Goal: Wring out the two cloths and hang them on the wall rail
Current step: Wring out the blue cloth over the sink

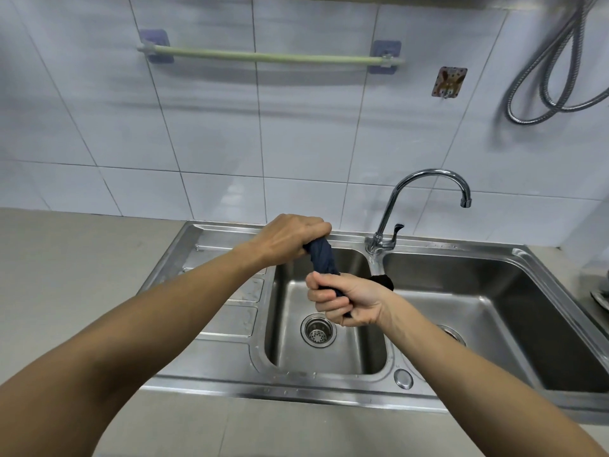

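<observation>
Both hands twist a navy cloth over the sink.

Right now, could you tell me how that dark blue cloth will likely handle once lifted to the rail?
The dark blue cloth, twisted between left hand and right hand, is probably floppy. Wrung over the sink, it is likely damp, so slightly heavy.

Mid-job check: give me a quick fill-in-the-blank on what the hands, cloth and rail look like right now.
1. Both hands, left hand and right hand, grip the twisted ____ cloth.
2. The cloth is held above the ____ sink basin.
3. The green wall rail has ____ cloths hanging on it.
4. The faucet spout points toward the ____ basin.

Missing words: dark blue; left; no; right
</observation>
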